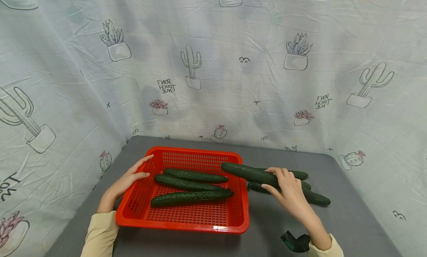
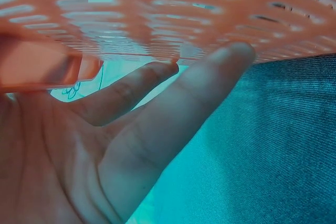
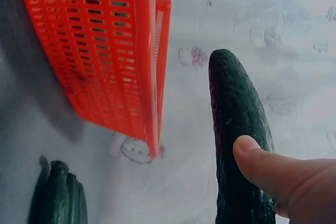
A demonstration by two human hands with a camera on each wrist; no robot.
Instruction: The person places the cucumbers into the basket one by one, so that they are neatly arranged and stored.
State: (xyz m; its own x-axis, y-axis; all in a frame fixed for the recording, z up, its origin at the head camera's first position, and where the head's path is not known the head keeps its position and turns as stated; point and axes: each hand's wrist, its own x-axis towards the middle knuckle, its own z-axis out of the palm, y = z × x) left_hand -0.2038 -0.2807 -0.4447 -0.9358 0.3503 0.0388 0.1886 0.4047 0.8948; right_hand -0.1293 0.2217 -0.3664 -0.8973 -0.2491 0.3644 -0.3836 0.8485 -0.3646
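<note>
In the head view, my left hand (image 1: 128,180) grips the left rim of the red basket (image 1: 182,226), some fingers over the rim. The left wrist view shows other fingers (image 2: 173,114) extended along the outside of its perforated wall. Several cucumbers (image 1: 192,198) lie lengthwise inside the basket. My right hand (image 1: 291,194) holds another cucumber (image 1: 247,171) raised, its far end over the basket's right rim. In the right wrist view the thumb (image 3: 262,163) presses on the held cucumber (image 3: 231,103), whose lower end runs out of frame.
More cucumbers (image 1: 317,197) lie on the grey table (image 1: 347,223) to the basket's right, partly hidden behind my right hand and the held cucumber. A black item (image 1: 295,243) is by my right wrist. A printed curtain (image 1: 227,82) hangs behind and beside the table.
</note>
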